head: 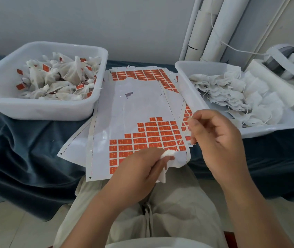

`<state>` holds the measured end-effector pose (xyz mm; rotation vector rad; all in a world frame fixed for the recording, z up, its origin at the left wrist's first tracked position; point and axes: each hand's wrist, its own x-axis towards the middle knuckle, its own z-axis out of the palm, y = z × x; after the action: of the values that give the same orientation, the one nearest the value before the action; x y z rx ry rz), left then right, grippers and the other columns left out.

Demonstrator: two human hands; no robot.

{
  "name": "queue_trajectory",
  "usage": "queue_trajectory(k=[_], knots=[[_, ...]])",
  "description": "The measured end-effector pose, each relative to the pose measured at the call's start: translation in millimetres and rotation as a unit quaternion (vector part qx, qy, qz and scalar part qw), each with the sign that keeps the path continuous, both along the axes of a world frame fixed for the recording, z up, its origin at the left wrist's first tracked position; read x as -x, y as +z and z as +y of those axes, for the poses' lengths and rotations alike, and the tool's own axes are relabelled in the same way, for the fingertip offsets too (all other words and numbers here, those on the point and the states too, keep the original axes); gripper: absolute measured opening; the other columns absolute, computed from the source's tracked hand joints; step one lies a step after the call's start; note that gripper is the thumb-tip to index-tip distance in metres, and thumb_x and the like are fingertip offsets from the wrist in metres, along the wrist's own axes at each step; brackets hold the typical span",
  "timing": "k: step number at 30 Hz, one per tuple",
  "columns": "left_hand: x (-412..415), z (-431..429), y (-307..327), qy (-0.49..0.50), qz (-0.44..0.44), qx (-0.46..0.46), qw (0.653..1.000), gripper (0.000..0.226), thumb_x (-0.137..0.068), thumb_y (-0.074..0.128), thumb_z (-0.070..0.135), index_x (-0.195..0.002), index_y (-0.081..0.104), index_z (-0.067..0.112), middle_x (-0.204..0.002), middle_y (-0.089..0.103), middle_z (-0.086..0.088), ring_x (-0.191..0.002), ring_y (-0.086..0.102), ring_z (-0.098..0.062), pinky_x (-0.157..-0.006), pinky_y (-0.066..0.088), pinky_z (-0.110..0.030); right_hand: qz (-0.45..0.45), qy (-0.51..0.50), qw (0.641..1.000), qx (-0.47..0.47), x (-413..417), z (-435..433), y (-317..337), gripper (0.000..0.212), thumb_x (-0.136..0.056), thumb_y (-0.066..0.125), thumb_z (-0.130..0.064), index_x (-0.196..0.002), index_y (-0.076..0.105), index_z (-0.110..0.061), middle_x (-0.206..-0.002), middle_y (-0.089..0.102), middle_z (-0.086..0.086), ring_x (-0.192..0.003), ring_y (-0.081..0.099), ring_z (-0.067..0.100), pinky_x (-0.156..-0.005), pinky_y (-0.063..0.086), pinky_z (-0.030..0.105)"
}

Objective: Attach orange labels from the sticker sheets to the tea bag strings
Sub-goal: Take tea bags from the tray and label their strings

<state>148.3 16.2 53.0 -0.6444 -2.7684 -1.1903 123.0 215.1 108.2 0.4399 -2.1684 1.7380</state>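
Observation:
My left hand (142,167) grips a white tea bag (167,154) above the near edge of the top sticker sheet (130,113). The bag's thin string (183,138) runs up and to the right to my right hand (214,135), which pinches its free end between thumb and fingertips. Rows of orange labels (153,135) fill the near right part of the sheet; more orange labels (139,75) show on sheets at the far end. The string carries no label that I can see.
A white tub (40,108) at the left holds several tea bags with orange labels. A white tub (194,97) at the right holds unlabelled bags with strings. Both stand on a dark blue cloth (26,149). White tubes (207,33) lean on the wall; a headset (289,59) lies at far right.

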Motion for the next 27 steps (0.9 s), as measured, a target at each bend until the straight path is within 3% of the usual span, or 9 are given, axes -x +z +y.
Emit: queue_trajectory(k=[3, 6, 9, 12, 14, 17, 20, 23, 27], knots=[[-1, 1, -3, -0.042, -0.005, -0.021, 0.999, 0.043, -0.107, 0.034, 0.051, -0.114, 0.067, 0.024, -0.092, 0.066, 0.011, -0.085, 0.064, -0.013, -0.075, 0.052, -0.038, -0.076, 0.077, 0.992, 0.067, -5, -6, 3, 0.008, -0.100, 0.064, -0.029, -0.100, 0.072, -0.026, -0.089, 0.076, 0.006, -0.076, 0.073, 0.017, -0.072, 0.060, 0.024], [0, 3, -4, -0.067, 0.026, -0.069, 0.995, 0.035, -0.110, 0.040, 0.042, -0.117, 0.068, 0.022, -0.095, 0.066, 0.011, -0.087, 0.064, -0.017, -0.072, 0.052, -0.041, -0.157, 0.116, 0.973, 0.122, -4, -11, 0, 0.009, -0.101, 0.065, -0.026, -0.100, 0.074, -0.026, -0.100, 0.079, 0.012, -0.088, 0.077, 0.023, -0.078, 0.061, 0.026], [2, 1, -3, -0.073, 0.064, -0.116, 0.988, 0.028, -0.110, 0.047, 0.036, -0.123, 0.071, 0.026, -0.123, 0.059, 0.012, -0.101, 0.063, -0.018, -0.077, 0.053, -0.036, -0.232, 0.132, 0.946, 0.182, 0, -16, -4, 0.010, -0.097, 0.068, -0.026, -0.094, 0.077, -0.026, -0.100, 0.079, 0.013, -0.087, 0.075, 0.019, -0.075, 0.060, 0.024], [2, 0, 1, -0.067, 0.073, -0.148, 0.984, 0.019, -0.109, 0.047, 0.038, -0.107, 0.064, 0.048, -0.152, 0.041, 0.013, -0.111, 0.061, -0.014, -0.087, 0.051, -0.028, -0.272, 0.155, 0.923, 0.225, 2, -20, -10, 0.008, -0.088, 0.079, -0.030, -0.093, 0.080, -0.025, -0.094, 0.076, 0.007, -0.083, 0.071, 0.014, -0.073, 0.059, 0.025], [2, 0, 2, -0.062, 0.077, -0.179, 0.979, 0.022, -0.109, 0.050, 0.029, -0.101, 0.063, 0.045, -0.159, 0.040, 0.007, -0.126, 0.058, -0.010, -0.099, 0.047, -0.027, -0.271, 0.157, 0.924, 0.219, 2, -23, -15, 0.011, -0.085, 0.083, -0.030, -0.093, 0.081, -0.024, -0.085, 0.071, -0.001, -0.079, 0.066, 0.010, -0.077, 0.058, 0.025], [2, 1, 3, -0.055, 0.072, -0.243, 0.966, 0.023, -0.109, 0.049, 0.024, -0.102, 0.069, 0.030, -0.157, 0.047, 0.015, -0.146, 0.046, -0.013, -0.110, 0.040, -0.020, -0.275, 0.166, 0.926, 0.199, 1, -29, -22, 0.013, -0.086, 0.077, -0.036, -0.092, 0.080, -0.025, -0.076, 0.068, -0.008, -0.074, 0.064, 0.004, -0.076, 0.055, 0.021], [1, 2, 6, -0.036, 0.048, -0.315, 0.947, 0.026, -0.110, 0.048, 0.026, -0.115, 0.073, 0.028, -0.149, 0.059, 0.013, -0.141, 0.053, -0.013, -0.108, 0.043, -0.019, -0.288, 0.165, 0.927, 0.177, 1, -34, -27, 0.025, -0.083, 0.080, -0.040, -0.098, 0.081, -0.021, -0.081, 0.068, -0.003, -0.075, 0.060, 0.007, -0.071, 0.054, 0.022], [-1, 2, 11, 0.000, 0.012, -0.391, 0.920, 0.030, -0.110, 0.047, 0.031, -0.118, 0.076, 0.030, -0.136, 0.068, 0.012, -0.131, 0.061, -0.013, -0.101, 0.048, -0.017, -0.287, 0.142, 0.937, 0.142, -1, -39, -31, 0.052, -0.069, 0.088, -0.060, -0.101, 0.081, -0.020, -0.083, 0.068, -0.001, -0.074, 0.058, 0.010, -0.071, 0.052, 0.026], [-3, 2, 13, 0.079, -0.055, -0.434, 0.896, 0.030, -0.107, 0.050, 0.043, -0.112, 0.078, 0.035, -0.117, 0.076, 0.003, -0.114, 0.070, -0.023, -0.099, 0.057, -0.040, -0.210, 0.076, 0.971, 0.087, -8, -43, -38, 0.022, -0.083, 0.071, -0.047, -0.095, 0.075, -0.028, -0.090, 0.073, -0.010, -0.077, 0.066, 0.005, -0.073, 0.052, 0.022]])
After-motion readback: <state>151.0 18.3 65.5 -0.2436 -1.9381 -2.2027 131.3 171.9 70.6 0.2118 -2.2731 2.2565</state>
